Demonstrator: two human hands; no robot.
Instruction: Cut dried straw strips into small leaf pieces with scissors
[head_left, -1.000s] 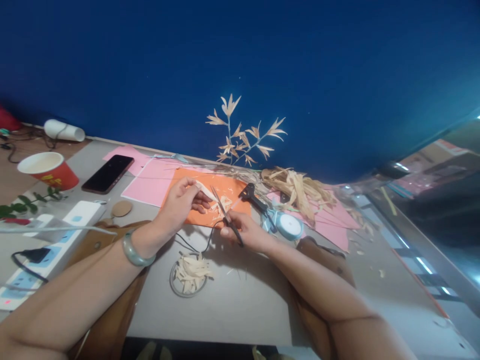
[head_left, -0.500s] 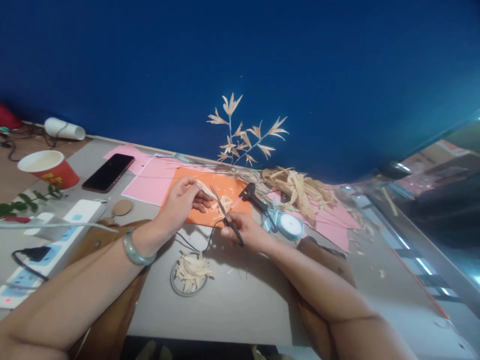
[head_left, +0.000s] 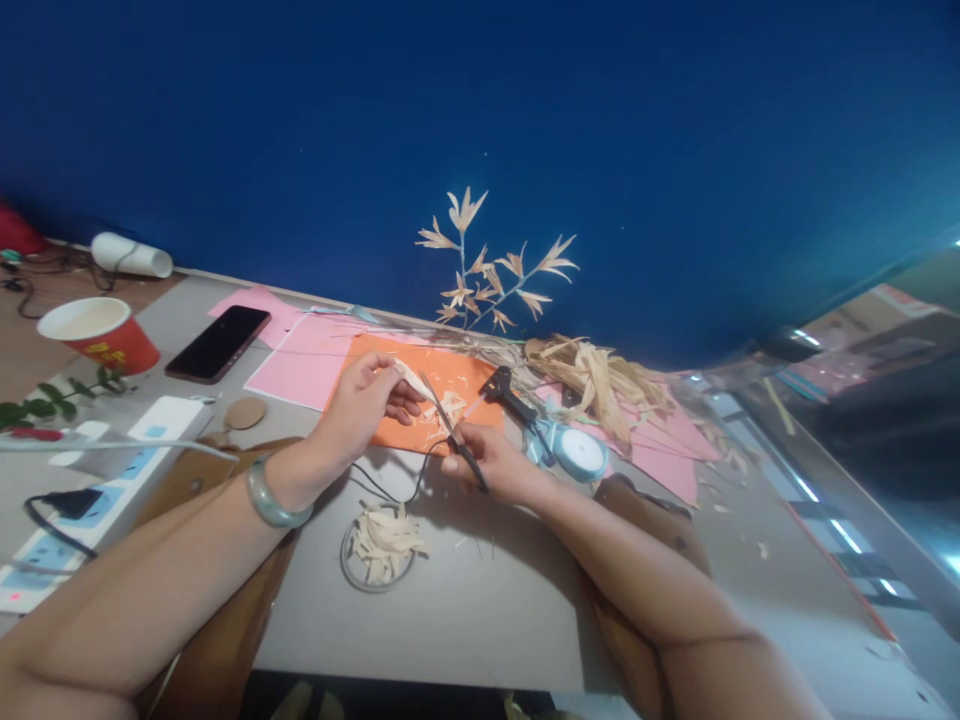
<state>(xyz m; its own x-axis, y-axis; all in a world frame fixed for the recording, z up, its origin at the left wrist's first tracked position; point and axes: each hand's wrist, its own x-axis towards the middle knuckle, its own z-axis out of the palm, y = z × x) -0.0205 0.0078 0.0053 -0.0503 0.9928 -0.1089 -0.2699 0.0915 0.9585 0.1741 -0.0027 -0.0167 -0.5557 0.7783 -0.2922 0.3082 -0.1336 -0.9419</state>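
My left hand (head_left: 367,400) pinches a pale strip of dried husk (head_left: 411,378) between thumb and fingers, above an orange sheet (head_left: 390,348). Closed round the black handles of a pair of scissors (head_left: 456,436), my right hand (head_left: 499,462) holds the blades pointing up and away, close beside the strip. Whether the blades touch it I cannot tell. Small pale husk scraps (head_left: 442,412) lie on the orange sheet. Nearer to me, a round clear dish (head_left: 346,568) is heaped with cut husk pieces (head_left: 386,540).
Husk flowers on stems (head_left: 480,280) stand against the blue wall. To the right lie a black glue gun (head_left: 514,398), a ribbon roll (head_left: 583,455) and dried husks (head_left: 592,380). At left are a phone (head_left: 217,343), a paper cup (head_left: 101,335) and a power strip (head_left: 112,495).
Both hands, the husk strip and the scissors stay almost exactly where they were. The view has shifted very slightly.
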